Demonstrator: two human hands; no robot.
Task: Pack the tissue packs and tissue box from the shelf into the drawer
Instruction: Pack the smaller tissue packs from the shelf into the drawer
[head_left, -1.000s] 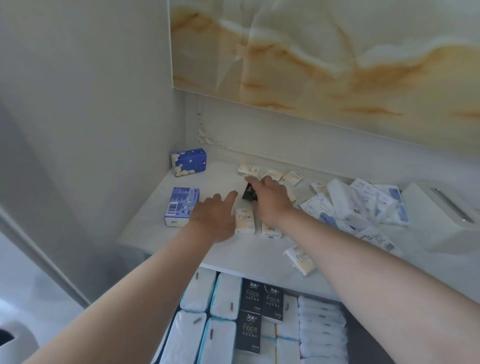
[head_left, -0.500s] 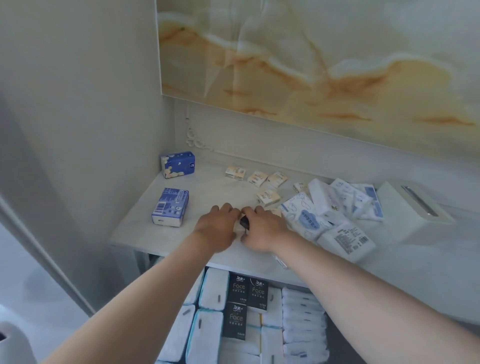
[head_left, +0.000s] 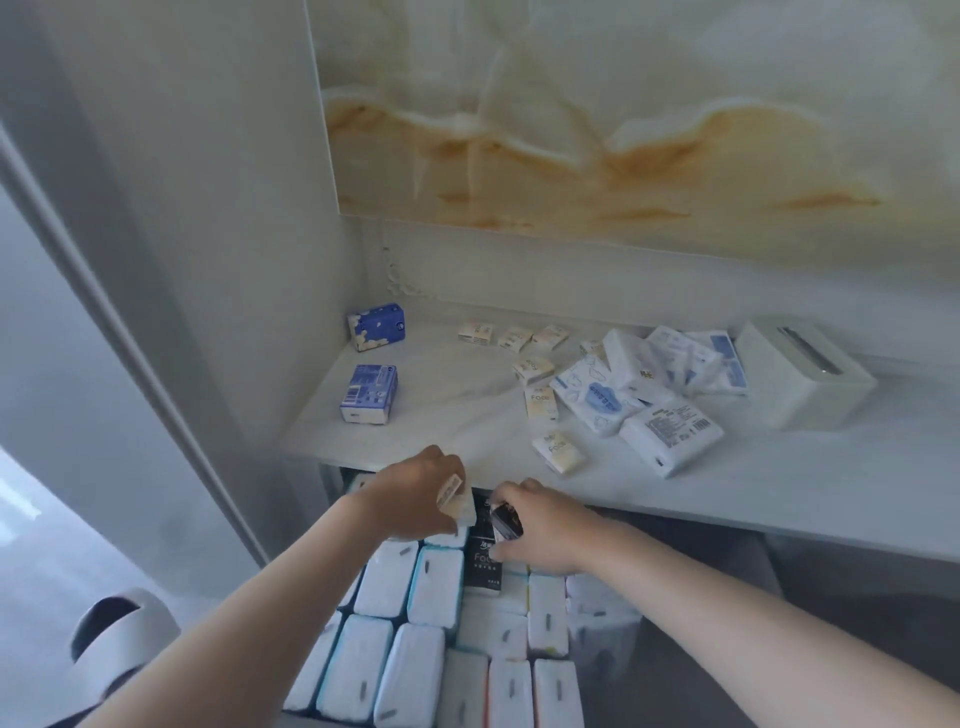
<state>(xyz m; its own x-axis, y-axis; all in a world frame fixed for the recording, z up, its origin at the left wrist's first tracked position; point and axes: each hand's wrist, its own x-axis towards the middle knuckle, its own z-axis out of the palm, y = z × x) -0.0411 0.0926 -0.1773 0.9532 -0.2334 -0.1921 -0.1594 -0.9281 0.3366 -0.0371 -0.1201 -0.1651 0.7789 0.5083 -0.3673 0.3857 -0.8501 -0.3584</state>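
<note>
"Checking edges first: where are the hands?"

"Both hang just past the near edge of the shelf (head_left: 447, 410), over the far end of the open drawer (head_left: 691, 613). The left hand (head_left: 415, 493) grips a cream tissue pack (head_left: 457, 496); the right hand (head_left: 545, 530) pinches a black tissue pack (head_left: 506, 519). The two packs are almost touching."

"Any open room?"

"The shelf's left and middle are mostly bare marble, with two blue packs (head_left: 369, 392) near the left wall. The drawer's right side shows dark bare floor."

"And what fills the drawer?"

"Rows of white packs (head_left: 387, 579) standing on edge, tight together, plus a black Face pack (head_left: 485, 564) just under the right hand."

"What remains on the shelf?"

"Small cream Face packs (head_left: 541, 402) scattered mid-shelf, a loose heap of larger white-and-blue packs (head_left: 670, 439) to their right, and the white tissue box (head_left: 800, 379) at the far right, slot on top, touching the heap."
</note>
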